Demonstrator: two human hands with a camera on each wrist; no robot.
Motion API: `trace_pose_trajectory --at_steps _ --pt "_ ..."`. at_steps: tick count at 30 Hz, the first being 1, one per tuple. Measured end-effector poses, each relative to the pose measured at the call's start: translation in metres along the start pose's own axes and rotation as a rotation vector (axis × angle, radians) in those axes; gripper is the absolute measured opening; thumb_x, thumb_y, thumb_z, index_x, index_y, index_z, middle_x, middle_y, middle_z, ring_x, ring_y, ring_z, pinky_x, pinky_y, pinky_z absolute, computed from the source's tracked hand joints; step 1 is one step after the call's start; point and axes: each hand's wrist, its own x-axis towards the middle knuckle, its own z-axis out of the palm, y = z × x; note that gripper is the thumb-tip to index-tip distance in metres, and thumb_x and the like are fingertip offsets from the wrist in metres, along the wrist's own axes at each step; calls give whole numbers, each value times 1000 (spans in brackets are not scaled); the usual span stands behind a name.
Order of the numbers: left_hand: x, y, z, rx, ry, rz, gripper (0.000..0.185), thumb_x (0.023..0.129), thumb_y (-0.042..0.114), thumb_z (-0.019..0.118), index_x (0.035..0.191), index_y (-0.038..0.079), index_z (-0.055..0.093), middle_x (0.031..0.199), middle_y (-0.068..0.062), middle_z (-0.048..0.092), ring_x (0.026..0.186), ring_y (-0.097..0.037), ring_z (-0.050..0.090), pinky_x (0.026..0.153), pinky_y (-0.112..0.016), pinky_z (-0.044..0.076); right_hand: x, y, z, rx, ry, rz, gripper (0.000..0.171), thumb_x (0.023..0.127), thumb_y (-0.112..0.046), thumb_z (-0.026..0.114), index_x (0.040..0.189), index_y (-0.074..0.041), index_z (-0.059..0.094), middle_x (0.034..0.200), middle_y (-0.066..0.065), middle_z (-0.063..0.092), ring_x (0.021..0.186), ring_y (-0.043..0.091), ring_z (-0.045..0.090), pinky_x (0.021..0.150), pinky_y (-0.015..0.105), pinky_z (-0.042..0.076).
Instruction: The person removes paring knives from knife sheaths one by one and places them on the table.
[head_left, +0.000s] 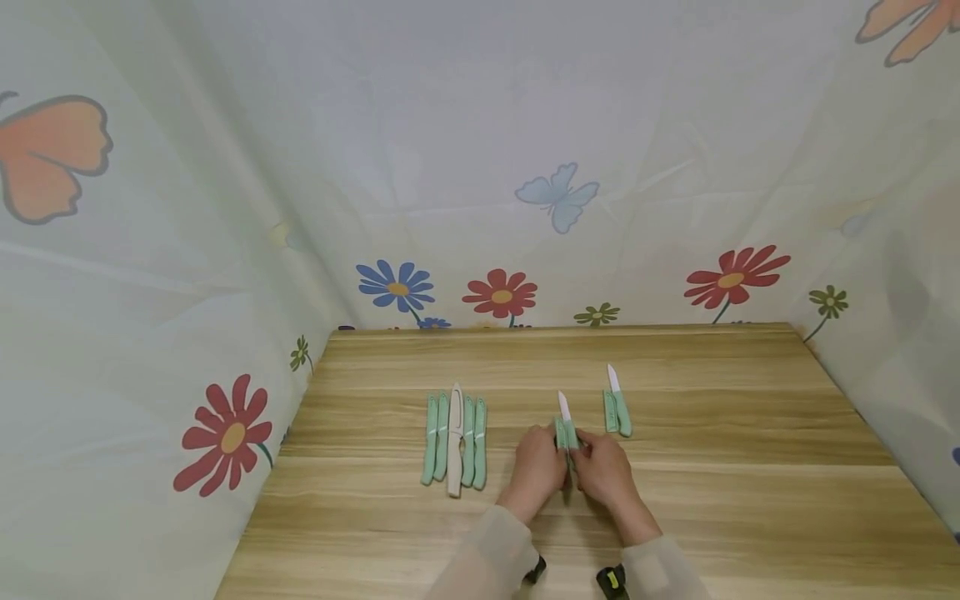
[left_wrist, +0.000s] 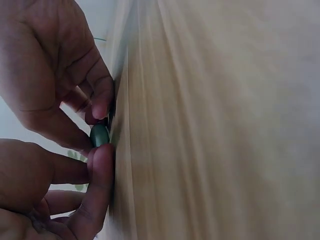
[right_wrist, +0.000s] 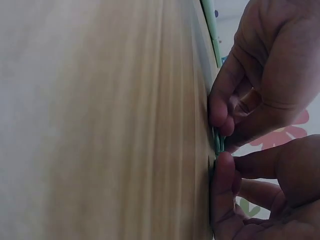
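In the head view, a paring knife [head_left: 565, 407] with a pale blade and green handle lies low over the table, its blade pointing away from me. Along its left side is a green sheath [head_left: 560, 432]. My left hand [head_left: 542, 462] pinches the sheath, and my right hand [head_left: 602, 473] pinches the knife by its handle; fingers hide much of both. Both wrist views show the two hands' fingertips close together near the tabletop. A rounded green end [left_wrist: 100, 135] shows between them in the left wrist view, and a green sliver [right_wrist: 218, 141] in the right.
To the right lies another bare green-handled knife [head_left: 622, 407], beside its green sheath [head_left: 611, 412]. At left, several sheathed green knives [head_left: 431, 442] stand in a row around a beige sheathed knife [head_left: 454, 442]. A wood-grain table [head_left: 712, 500] bears everything, with flower-printed curtains [head_left: 450, 167] around it.
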Motion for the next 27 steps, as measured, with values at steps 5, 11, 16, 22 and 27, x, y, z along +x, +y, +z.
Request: trace_pose_trajectory --at_steps 5,11,16,22,27 --pt "4 2 1 25 -2 -9 30 95 8 67 124 -2 68 83 -8 60 76 -17 53 67 -27 47 5 0 1 12 -8 18 45 98 -7 60 140 10 57 51 -1 59 37 7 53 47 27 41" --pt "8 4 4 58 39 15 25 94 10 70 118 2 69 80 -10 63 75 -22 58 64 -29 47 11 3 2 12 -12 46 48 100 -10 62 143 9 54 53 0 61 37 8 55 46 28 42" --pt "11 4 5 41 65 -3 16 94 11 71 109 6 71 80 -12 68 78 -27 66 66 -33 53 13 3 1 20 -8 71 48 102 -14 61 145 6 53 53 2 63 38 11 59 49 29 44" --pt "12 1 7 -61 44 -24 25 100 14 66 121 2 69 84 -13 70 81 -27 68 74 -35 57 10 1 -2 44 -8 94 51 102 -14 58 147 7 48 60 5 66 43 15 63 55 27 47" --pt "7 -1 5 -132 3 -45 21 95 6 66 115 3 69 82 -6 64 76 -19 59 69 -28 52 7 1 -7 105 -32 119 59 91 -5 57 147 7 45 70 7 69 47 16 63 57 27 45"
